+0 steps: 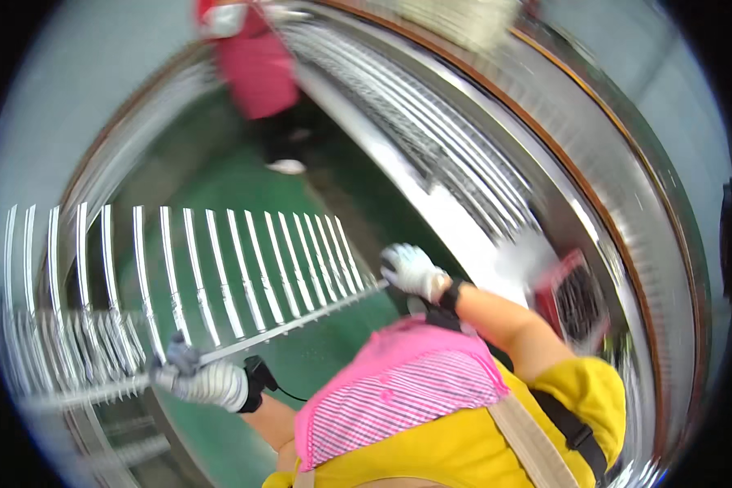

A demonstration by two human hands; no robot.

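A long comb-like metal rack (pixel 289 327) stretches across in front of me, its pale bar slanting up to the right. Several thin, shiny slats (pixel 222 281) stick out from the bar, away from my body, in a spaced row. My left hand (pixel 202 379), in a white and grey glove, is closed round the bar left of its middle. Past it, the bar's left part is smeared by motion. At the right end, my right hand (pixel 413 270), in a white glove, grips the bar with its fingers partly hidden.
Along the right runs a long metal work line (pixel 464 224) loaded with shiny strips. A red container (pixel 576 297) with dark contents sits near my right elbow. Ahead, a person in a red apron (pixel 256 73) stands on the green floor (pixel 207 175).
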